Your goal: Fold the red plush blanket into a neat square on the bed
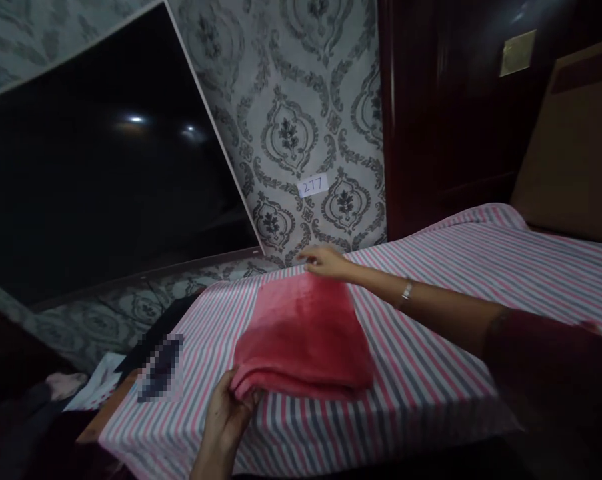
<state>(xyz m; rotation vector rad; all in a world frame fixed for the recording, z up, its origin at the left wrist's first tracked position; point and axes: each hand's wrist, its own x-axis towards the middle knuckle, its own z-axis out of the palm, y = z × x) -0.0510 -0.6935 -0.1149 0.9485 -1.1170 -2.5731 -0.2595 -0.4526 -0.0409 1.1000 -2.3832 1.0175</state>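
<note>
A folded red cloth, soft and thick with a paler pink left side, lies on the striped cover. Its layers show along the near folded edge. My left hand grips the near left corner, thumb on top and the other fingers partly hidden beneath. At the far edge of the cloth is my right hand, slightly blurred. Its fingers stretch leftward just above the edge and I see nothing in them. A light-coloured band circles the right wrist.
Pink, grey and white stripes mark the cover under the cloth. A pixelated dark item lies at left. Behind stand a large black screen, patterned wallpaper with a "277" label, and a cardboard sheet at right.
</note>
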